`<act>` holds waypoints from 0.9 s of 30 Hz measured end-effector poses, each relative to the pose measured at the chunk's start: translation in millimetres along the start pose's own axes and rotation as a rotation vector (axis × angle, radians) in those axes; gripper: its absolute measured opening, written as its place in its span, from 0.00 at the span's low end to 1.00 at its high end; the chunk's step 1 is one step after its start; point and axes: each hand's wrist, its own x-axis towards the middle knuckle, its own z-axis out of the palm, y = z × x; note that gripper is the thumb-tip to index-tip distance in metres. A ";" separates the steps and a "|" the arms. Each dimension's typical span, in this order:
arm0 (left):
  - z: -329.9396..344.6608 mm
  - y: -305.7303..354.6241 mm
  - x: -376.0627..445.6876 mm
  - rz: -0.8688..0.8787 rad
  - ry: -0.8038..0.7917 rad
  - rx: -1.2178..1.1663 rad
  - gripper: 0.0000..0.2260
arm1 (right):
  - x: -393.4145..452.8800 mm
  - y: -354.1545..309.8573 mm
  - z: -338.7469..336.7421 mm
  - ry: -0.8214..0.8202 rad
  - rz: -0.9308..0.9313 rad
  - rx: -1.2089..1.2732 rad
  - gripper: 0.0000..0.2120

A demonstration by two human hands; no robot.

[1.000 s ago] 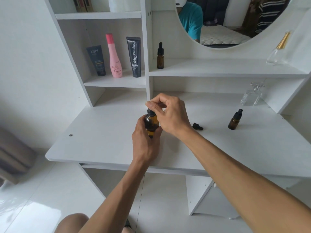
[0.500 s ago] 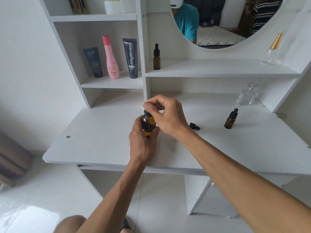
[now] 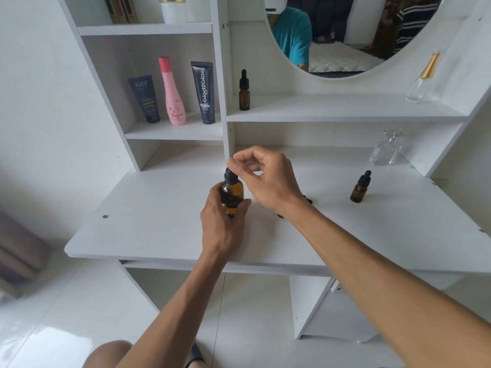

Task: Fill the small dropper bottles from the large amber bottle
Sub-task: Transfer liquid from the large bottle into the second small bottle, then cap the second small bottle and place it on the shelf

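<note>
One amber bottle [image 3: 233,193], black-capped, gripped upright in left hand [image 3: 223,224]; right hand [image 3: 268,179] fingertips pinched above cap.

Arms: both forearms bare, no sleeves, no watch or bracelet.
Left hand [image 3: 223,221]: bare, no rings, no glove.
Right hand [image 3: 265,179]: bare, ringless.
Mirror reflection: short-sleeved teal T-shirt [image 3: 293,35]; white head-mounted device [image 3: 276,4].
Knee [image 3: 106,354]: bare.
</note>
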 end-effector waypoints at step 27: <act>53.0 37.5 -20.7 0.100 -0.221 0.250 0.27 | -36.5 104.6 -72.1 0.074 0.307 -0.309 0.18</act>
